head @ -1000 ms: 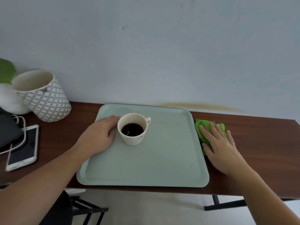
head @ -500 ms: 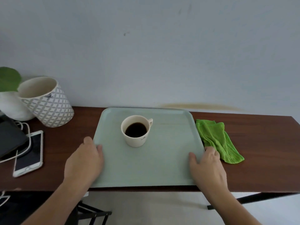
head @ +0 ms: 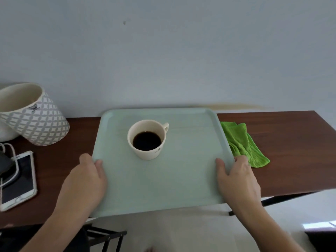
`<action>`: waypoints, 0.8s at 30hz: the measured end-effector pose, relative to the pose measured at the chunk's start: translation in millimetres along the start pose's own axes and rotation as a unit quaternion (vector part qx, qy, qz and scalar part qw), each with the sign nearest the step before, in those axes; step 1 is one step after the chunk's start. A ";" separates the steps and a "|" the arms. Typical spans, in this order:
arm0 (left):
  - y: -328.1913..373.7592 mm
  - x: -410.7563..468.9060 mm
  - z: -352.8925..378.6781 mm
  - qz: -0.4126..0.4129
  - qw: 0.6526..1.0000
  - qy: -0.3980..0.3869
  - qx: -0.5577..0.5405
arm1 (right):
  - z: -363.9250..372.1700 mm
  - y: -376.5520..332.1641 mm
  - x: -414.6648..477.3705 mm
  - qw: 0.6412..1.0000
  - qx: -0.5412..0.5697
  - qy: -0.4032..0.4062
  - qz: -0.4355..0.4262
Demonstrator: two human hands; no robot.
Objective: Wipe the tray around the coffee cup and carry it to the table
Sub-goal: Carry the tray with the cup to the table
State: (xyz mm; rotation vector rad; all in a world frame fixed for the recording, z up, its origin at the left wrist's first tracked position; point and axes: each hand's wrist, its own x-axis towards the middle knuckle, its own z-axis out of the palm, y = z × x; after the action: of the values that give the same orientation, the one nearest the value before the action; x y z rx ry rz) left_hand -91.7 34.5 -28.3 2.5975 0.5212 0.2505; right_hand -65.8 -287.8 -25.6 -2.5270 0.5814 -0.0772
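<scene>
A pale green tray (head: pixel 190 160) is held above the dark wooden shelf, its near edge past the shelf's front. On it stands a cream cup (head: pixel 147 138) of black coffee, left of centre, handle to the back right. My left hand (head: pixel 85 180) grips the tray's left rim, thumb on top. My right hand (head: pixel 238 177) grips the right rim the same way. A crumpled green cloth (head: pixel 241 142) lies on the shelf just right of the tray, apart from my hand.
A patterned white pot (head: pixel 31 115) leans at the back left. A phone (head: pixel 18 180) with a white cable lies near the left front edge. The wall stands close behind the shelf (head: pixel 291 151). Dark chair legs show below.
My right hand let go of the cloth and my left left the cup; both moved to the tray's side rims, gripped them, and the tray has come toward me and up.
</scene>
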 end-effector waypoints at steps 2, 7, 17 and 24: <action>6.9 -4.6 -7.0 0.018 1.000 0.009 -0.005 | -4.2 5.4 -1.8 1.000 0.010 0.010 -0.001; 29.7 -15.9 -11.2 0.041 0.999 0.015 0.008 | -19.5 31.9 -4.3 0.999 0.045 0.016 0.000; 139.5 -69.3 42.4 0.086 0.994 -0.041 -0.047 | -101.4 152.1 1.5 0.994 0.055 0.065 0.071; 260.3 -122.6 97.7 0.178 0.978 -0.085 -0.060 | -181.7 267.7 3.2 0.981 0.062 0.116 0.145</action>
State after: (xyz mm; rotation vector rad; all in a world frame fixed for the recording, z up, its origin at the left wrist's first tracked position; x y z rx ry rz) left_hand -95.0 -267.7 3.0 2.5488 -0.0234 0.1663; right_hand -198.1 -582.7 -9.9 -2.3013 1.0012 -0.2946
